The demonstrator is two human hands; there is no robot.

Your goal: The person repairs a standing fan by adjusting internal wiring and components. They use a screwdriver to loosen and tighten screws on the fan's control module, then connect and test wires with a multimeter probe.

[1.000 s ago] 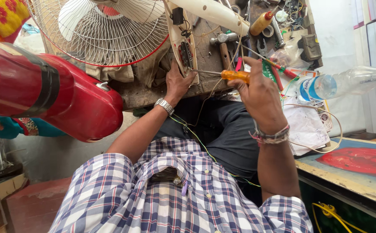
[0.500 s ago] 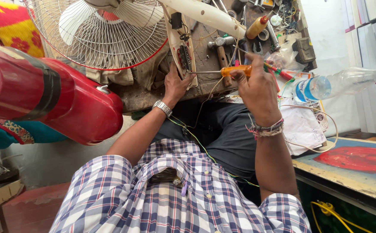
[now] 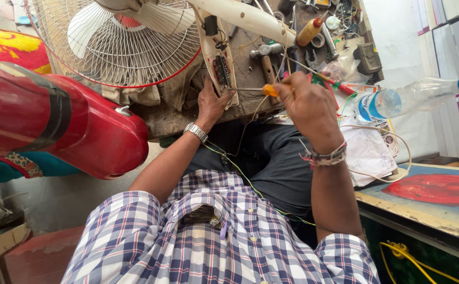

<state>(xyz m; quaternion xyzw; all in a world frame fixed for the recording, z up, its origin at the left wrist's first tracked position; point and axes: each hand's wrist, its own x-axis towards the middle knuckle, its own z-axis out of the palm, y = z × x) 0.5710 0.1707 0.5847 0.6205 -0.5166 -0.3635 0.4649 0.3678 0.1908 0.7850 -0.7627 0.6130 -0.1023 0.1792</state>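
Seen from the head camera, a clear plastic bottle [image 3: 419, 97] with a blue cap and a blue label band lies on its side at the right edge of the cluttered workbench [image 3: 250, 63], above a crumpled white paper sheet [image 3: 366, 152]; a small brown bottle [image 3: 312, 31] with a red tip lies among the tools further back. At the centre, the fan's cream control panel [image 3: 216, 58] lies open-side up on the bench, its dark switch block and wiring exposed, below the wire fan guard [image 3: 113, 47]. The left hand [image 3: 211, 102] grips the panel's lower end, fingers curled around it. The right hand [image 3: 309, 108] is closed around an orange-handled screwdriver [image 3: 250, 89], whose metal shaft reaches the panel. A red casing [image 3: 61, 126] sits at left.
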